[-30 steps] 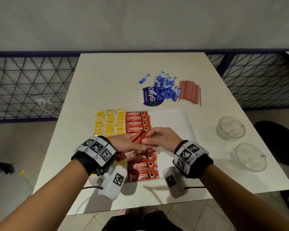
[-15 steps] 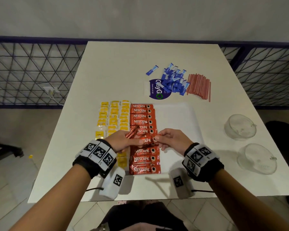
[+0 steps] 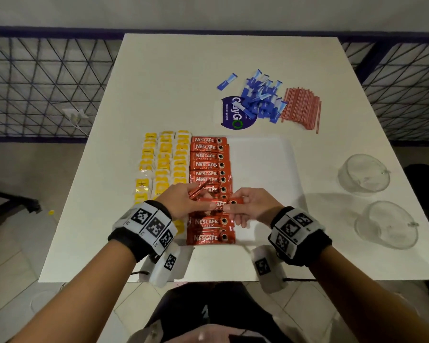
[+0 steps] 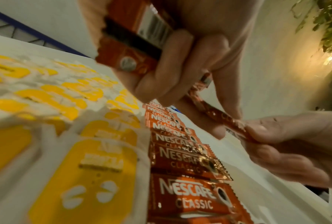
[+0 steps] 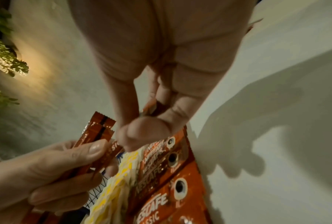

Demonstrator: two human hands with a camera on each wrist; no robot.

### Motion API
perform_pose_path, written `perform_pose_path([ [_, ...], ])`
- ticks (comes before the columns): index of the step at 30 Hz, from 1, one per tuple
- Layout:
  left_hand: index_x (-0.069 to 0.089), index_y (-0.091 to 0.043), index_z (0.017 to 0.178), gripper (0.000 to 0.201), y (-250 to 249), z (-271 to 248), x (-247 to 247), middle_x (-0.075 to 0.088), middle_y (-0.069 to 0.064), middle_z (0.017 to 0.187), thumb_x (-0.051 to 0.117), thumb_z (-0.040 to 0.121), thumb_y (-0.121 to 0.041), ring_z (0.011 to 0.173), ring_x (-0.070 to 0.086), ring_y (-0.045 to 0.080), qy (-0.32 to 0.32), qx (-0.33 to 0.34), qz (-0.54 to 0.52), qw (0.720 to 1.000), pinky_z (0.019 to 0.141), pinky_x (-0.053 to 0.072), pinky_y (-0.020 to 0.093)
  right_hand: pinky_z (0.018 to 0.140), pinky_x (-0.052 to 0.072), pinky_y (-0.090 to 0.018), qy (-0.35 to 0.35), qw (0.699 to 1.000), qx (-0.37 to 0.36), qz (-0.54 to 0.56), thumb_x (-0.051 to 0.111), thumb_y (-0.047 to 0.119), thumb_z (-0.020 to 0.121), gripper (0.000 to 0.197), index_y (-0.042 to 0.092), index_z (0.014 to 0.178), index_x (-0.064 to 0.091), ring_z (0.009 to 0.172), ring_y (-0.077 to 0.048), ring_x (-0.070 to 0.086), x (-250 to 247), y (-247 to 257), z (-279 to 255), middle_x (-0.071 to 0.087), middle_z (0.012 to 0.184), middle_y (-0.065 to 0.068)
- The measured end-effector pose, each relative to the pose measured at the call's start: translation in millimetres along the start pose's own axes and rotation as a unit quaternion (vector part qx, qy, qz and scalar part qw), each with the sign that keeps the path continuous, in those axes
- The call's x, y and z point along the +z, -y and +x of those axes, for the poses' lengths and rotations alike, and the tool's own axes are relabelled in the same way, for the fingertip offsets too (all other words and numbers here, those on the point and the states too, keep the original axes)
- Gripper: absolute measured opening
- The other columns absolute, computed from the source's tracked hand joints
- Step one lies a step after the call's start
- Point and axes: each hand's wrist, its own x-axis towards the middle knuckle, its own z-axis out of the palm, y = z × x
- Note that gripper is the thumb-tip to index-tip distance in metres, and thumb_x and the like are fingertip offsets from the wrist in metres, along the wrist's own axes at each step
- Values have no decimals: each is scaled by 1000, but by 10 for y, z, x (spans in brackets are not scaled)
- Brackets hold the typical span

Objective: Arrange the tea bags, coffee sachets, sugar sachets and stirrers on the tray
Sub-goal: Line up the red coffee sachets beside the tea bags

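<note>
A white tray (image 3: pixel 258 164) holds columns of yellow tea bags (image 3: pixel 166 164) and one column of red coffee sachets (image 3: pixel 208 157). My left hand (image 3: pixel 186 201) grips a small bundle of coffee sachets (image 3: pixel 199 191) and pinches the left end of a single sachet (image 3: pixel 219 203). My right hand (image 3: pixel 248 206) pinches that sachet's right end, holding it level just above the coffee column. The left wrist view shows the bundle (image 4: pixel 126 50) and the shared sachet (image 4: pixel 224 119). Blue sugar sachets (image 3: pixel 263 100) and red stirrers (image 3: pixel 301 108) lie in piles on the table beyond the tray.
A purple round sticker (image 3: pixel 234 115) lies partly under the sugar pile. Two clear glass bowls (image 3: pixel 364 173) (image 3: pixel 386 224) stand on the table right of the tray. The tray's right half is bare. A blue mesh railing runs behind the table.
The right hand has drawn one sachet out of the left hand's bundle. Both hands now hold it level, slightly lower over the coffee column.
</note>
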Motion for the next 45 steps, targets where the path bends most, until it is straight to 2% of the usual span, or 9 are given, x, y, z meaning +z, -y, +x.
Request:
perform_pose_path([
  [4, 64, -24, 82, 11, 66, -7, -17, 65, -6, 88, 74, 77, -25, 81, 60, 8, 5, -24, -31, 999, 66, 42, 14, 49, 47, -19, 43, 998, 16, 35, 64, 9, 84, 9, 9, 88, 56, 51, -11, 56, 2, -36, 17, 65, 64, -3],
  [7, 62, -23, 76, 11, 106, -17, -14, 64, -10, 79, 73, 77, -22, 74, 59, 7, 2, -37, -41, 998, 61, 42, 14, 61, 48, -24, 47, 999, 11, 18, 60, 12, 87, 5, 8, 88, 57, 60, -14, 56, -16, -88, 50, 62, 72, -5],
  [10, 63, -24, 77, 11, 156, -21, -6, 65, -6, 86, 74, 76, -24, 85, 60, 12, 4, -30, -7, 1000, 76, 45, 20, 71, 47, -28, 19, 1000, 11, -18, 61, 13, 87, 3, 11, 88, 60, 65, -15, 55, -44, -166, 62, 61, 73, -3],
  [13, 62, -24, 87, 15, 188, -38, 30, 61, -8, 91, 72, 78, -30, 90, 56, 10, 1, -14, 78, 997, 68, 39, 14, 65, 49, -22, 1, 1000, 19, -7, 64, 7, 84, 8, 12, 89, 61, 60, -12, 56, -46, -205, 58, 61, 69, -3],
  [19, 62, -19, 106, 32, 206, -48, 12, 52, -4, 109, 72, 78, -28, 99, 49, 10, -16, 43, 186, 981, 84, 36, 20, 67, 49, -26, 5, 1000, 24, -2, 64, 3, 82, 10, 9, 89, 60, 58, -14, 56, -35, -262, 73, 61, 67, -5],
  [25, 53, -21, 121, 43, 188, -52, 89, 49, -9, 120, 64, 84, -39, 111, 50, 12, 14, 30, 308, 951, 86, 38, 23, 52, 50, -18, -3, 999, 36, 13, 65, -1, 80, 11, 9, 82, 60, 44, -6, 56, -9, -278, 94, 61, 56, 0],
  [34, 48, -23, 128, 48, 188, -42, 109, 47, -8, 130, 58, 87, -44, 117, 48, 12, 6, 34, 357, 933, 91, 42, 29, 41, 43, -14, -64, 996, 60, -31, 70, 5, 78, 22, 12, 77, 49, 36, -3, 50, 68, -285, 114, 58, 58, -2],
  [38, 48, -22, 128, 47, 187, -28, 104, 48, -7, 129, 58, 87, -44, 116, 48, 13, 13, 32, 357, 934, 93, 43, 31, 34, 39, -12, -79, 996, 50, 6, 64, 0, 82, 22, 11, 70, 48, 32, -3, 48, 65, -319, 101, 55, 44, 3],
  [45, 48, -23, 126, 49, 168, -39, 55, 49, -6, 127, 60, 84, -46, 115, 49, 15, 38, 21, 352, 935, 95, 43, 34, 50, 47, -18, -85, 995, 24, -50, 71, 14, 79, 21, 15, 73, 51, 44, -6, 52, 70, -317, 47, 58, 51, 5],
])
